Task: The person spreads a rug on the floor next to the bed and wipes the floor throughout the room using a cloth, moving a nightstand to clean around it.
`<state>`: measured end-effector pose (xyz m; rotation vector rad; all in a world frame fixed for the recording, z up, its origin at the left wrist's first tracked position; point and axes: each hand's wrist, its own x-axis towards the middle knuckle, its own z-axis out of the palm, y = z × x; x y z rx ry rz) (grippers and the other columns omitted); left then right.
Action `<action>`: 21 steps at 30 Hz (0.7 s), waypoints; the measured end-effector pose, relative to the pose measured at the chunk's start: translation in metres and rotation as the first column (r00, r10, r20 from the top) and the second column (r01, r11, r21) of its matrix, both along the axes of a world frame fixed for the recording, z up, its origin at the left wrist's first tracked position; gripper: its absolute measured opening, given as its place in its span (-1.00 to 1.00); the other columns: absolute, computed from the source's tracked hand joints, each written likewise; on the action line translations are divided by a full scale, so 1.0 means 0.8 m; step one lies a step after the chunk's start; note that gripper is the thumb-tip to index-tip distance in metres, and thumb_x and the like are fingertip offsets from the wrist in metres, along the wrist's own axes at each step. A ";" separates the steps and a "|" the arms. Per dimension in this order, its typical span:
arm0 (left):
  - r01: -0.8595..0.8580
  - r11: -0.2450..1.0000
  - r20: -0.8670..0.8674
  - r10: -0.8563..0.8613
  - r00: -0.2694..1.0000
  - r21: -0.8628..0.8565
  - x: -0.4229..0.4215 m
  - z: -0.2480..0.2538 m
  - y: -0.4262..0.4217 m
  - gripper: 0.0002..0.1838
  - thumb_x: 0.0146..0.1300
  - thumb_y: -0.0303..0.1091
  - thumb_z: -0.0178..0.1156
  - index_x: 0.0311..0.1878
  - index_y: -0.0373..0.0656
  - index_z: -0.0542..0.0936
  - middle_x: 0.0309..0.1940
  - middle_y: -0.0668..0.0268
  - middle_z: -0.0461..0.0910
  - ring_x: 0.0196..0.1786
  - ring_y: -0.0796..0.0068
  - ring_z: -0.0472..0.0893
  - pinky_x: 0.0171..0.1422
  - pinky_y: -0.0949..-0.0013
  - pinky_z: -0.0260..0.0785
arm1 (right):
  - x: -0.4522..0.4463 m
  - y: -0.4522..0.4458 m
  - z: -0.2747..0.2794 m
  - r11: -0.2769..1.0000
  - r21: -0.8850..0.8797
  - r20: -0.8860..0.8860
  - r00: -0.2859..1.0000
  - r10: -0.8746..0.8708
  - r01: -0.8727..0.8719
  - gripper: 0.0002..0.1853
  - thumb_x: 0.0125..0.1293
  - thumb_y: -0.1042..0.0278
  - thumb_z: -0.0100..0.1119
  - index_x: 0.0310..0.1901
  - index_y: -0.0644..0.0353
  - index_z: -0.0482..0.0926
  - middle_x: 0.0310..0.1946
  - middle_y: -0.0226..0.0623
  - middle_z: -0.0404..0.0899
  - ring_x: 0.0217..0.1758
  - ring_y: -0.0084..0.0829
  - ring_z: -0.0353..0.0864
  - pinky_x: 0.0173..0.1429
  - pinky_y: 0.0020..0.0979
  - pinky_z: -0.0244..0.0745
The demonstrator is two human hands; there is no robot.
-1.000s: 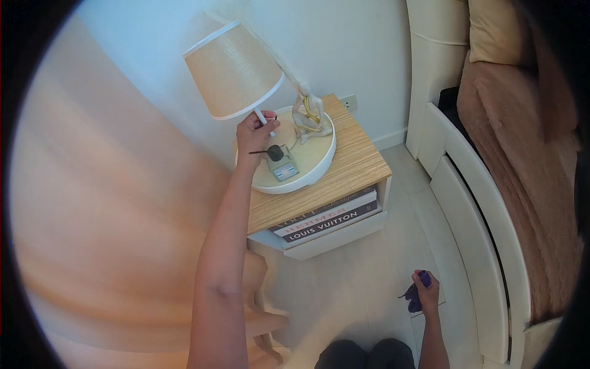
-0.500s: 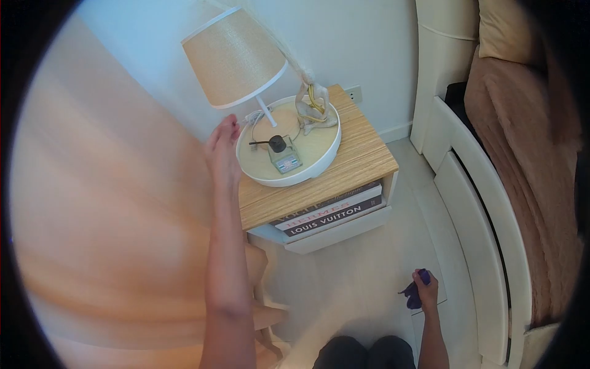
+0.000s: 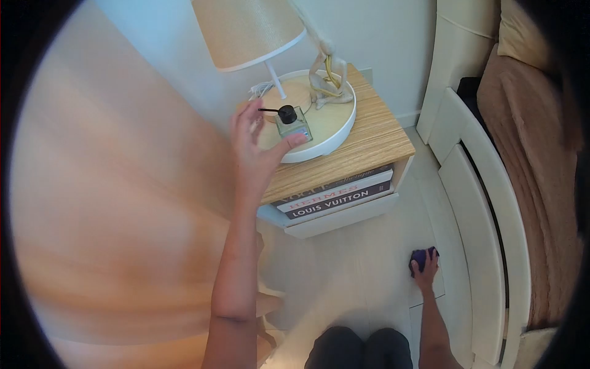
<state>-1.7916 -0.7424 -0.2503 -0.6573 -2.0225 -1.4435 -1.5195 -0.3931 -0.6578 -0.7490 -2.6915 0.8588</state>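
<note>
My left hand [image 3: 258, 138] is over the edge of a round white tray [image 3: 332, 142], with thumb and fingers spread apart. The thumb tip lies by the lower front of a square glass bottle [image 3: 286, 130] with a black cap [image 3: 287, 114] and a thin black stick jutting to the left. Whether the thumb touches the glass I cannot tell. On the lower right, my right hand [image 3: 425, 270] grips a crumpled dark purple cloth [image 3: 420, 261] above the floor. A table lamp [image 3: 252, 34] and a pale seated figurine [image 3: 332, 86] with gold trim stand on the tray behind the bottle.
The tray sits on a wooden-topped nightstand [image 3: 384, 138] with books [image 3: 344, 203] in its shelf. A beige curtain [image 3: 123, 215] hangs on the left. To the right is a bed with a cream frame [image 3: 476, 203] and brown blanket [image 3: 522, 123].
My left hand has moved right from the tray's left edge to the bottle, its fingers spreading. My right hand has risen slightly with the cloth. The view has shifted a little.
</note>
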 end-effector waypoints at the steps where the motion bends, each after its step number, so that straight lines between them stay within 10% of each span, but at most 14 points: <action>1: -0.147 0.989 -0.180 0.141 0.974 -0.020 0.010 0.003 0.004 -0.31 -0.10 -0.54 0.51 0.15 -0.35 0.42 0.13 0.20 0.33 0.12 0.33 0.48 0.30 0.26 0.35 | 0.001 -0.009 -0.019 1.000 -0.001 0.002 1.000 -0.004 0.004 -0.31 0.19 -0.01 0.27 0.29 0.16 0.36 0.46 -0.03 0.04 0.50 0.16 -0.04 0.47 0.19 -0.18; 6: -0.269 0.955 -0.689 0.112 0.716 -0.125 0.079 0.006 0.040 -0.64 0.10 -0.68 0.30 0.01 -0.32 0.55 0.00 0.15 0.52 0.03 0.29 0.57 0.13 0.30 0.45 | -0.016 -0.109 -0.024 0.876 0.026 0.013 0.877 0.481 -0.481 -0.34 0.14 0.10 0.31 0.31 -0.05 0.37 0.48 -0.28 0.07 0.53 0.07 -0.08 0.49 0.24 -0.23; 10: -0.179 0.963 -0.454 0.070 0.888 -0.201 0.138 -0.037 0.060 -0.72 0.06 -0.75 0.26 -0.15 -0.27 0.64 -0.17 0.17 0.61 -0.12 0.29 0.63 0.00 0.31 0.51 | -0.013 -0.138 0.024 0.498 0.119 0.125 0.511 0.850 -0.859 -0.39 0.09 0.08 0.35 0.23 -0.28 0.44 0.34 -0.43 0.32 0.43 -0.09 0.19 0.50 0.24 -0.23; 12: -0.121 0.972 -0.336 0.046 0.941 -0.204 0.159 -0.077 0.051 -0.75 0.03 -0.80 0.23 -0.25 -0.27 0.67 -0.19 0.15 0.61 -0.16 0.30 0.64 -0.07 0.35 0.54 | -0.035 -0.125 0.071 0.508 0.032 0.204 0.504 0.839 -0.861 -0.44 0.10 0.06 0.35 0.19 -0.27 0.48 0.23 -0.46 0.44 0.37 -0.13 0.29 0.48 0.25 -0.19; 16: -0.238 0.967 -0.017 0.237 0.971 -0.086 0.224 -0.157 0.015 -0.57 -0.07 -0.91 0.08 -0.20 -0.26 0.70 -0.14 0.06 0.58 -0.11 0.22 0.63 -0.01 0.36 0.57 | -0.138 -0.111 0.224 0.829 -0.133 -0.623 0.696 0.356 -0.543 -0.83 0.13 0.21 0.39 -0.42 0.06 0.62 -0.35 -0.35 0.62 -0.16 -0.28 0.54 0.05 -0.06 0.33; 17: -0.240 0.967 -0.022 0.239 0.971 -0.081 0.233 -0.165 0.013 -0.57 -0.07 -0.91 0.08 -0.20 -0.26 0.70 -0.14 0.06 0.58 -0.11 0.22 0.63 -0.01 0.36 0.57 | -0.176 -0.113 0.298 0.916 0.057 -0.729 0.610 0.310 -0.397 -0.88 0.21 0.39 0.31 -0.37 0.18 0.55 -0.47 -0.31 0.52 -0.27 -0.33 0.48 -0.16 -0.20 0.37; 18: -0.255 0.965 0.023 0.257 0.966 -0.060 0.245 -0.168 0.010 -0.56 -0.07 -0.92 0.06 -0.21 -0.25 0.70 -0.14 0.07 0.58 -0.11 0.23 0.63 -0.01 0.36 0.58 | -0.211 -0.121 0.369 0.851 -0.159 -0.859 0.495 0.130 -0.500 -0.95 0.27 0.50 0.20 -0.27 0.24 0.54 -0.40 -0.26 0.53 -0.25 -0.35 0.49 -0.17 -0.33 0.40; 21: -0.275 0.960 0.015 0.277 0.961 -0.057 0.245 -0.135 0.012 -0.57 -0.06 -0.93 0.05 -0.23 -0.26 0.70 -0.14 0.08 0.58 -0.11 0.26 0.62 0.00 0.37 0.58 | -0.332 -0.151 0.548 0.846 0.011 -0.911 0.344 0.228 -0.533 -0.60 0.23 0.36 0.30 0.08 0.28 0.48 -0.07 -0.12 0.55 -0.02 -0.30 0.53 0.10 -0.39 0.39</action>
